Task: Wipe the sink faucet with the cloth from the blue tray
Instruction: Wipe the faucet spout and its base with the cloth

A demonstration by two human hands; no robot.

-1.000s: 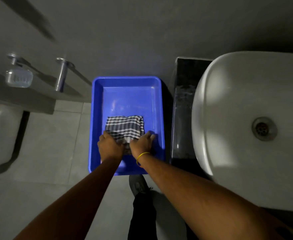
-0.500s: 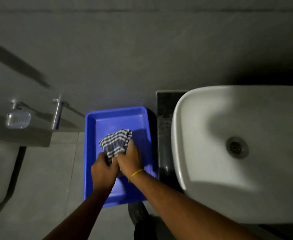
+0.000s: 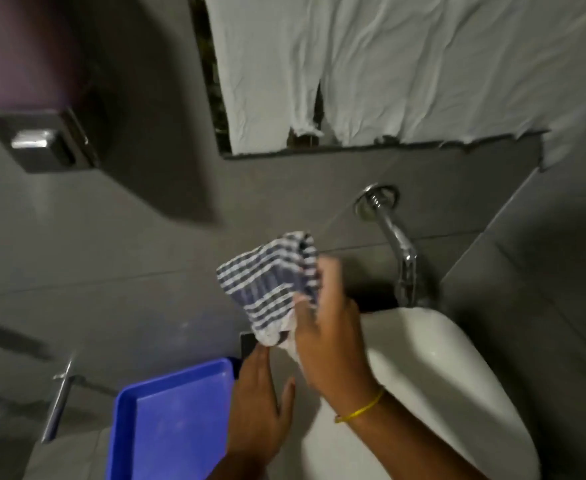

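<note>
My right hand [image 3: 329, 327] holds the blue-and-white checked cloth [image 3: 270, 282] up in front of the grey wall, left of the chrome faucet [image 3: 398, 247]. A gap separates the cloth from the faucet, which juts from the wall above the white sink [image 3: 440, 382]. Lower down, my left hand [image 3: 260, 407] hangs with fingers apart and nothing in it, between the sink and the blue tray [image 3: 170, 420]. The tray sits at the bottom left with nothing in it.
A mirror frame covered with white paper [image 3: 388, 64] hangs above the faucet. A metal dispenser box [image 3: 42, 140] is mounted on the wall at upper left. A chrome handle [image 3: 59, 400] sticks out at lower left.
The cloth has left the tray and risen toward the faucet in my right hand. My left hand let go of it. The view has tilted up to the wall and faucet.
</note>
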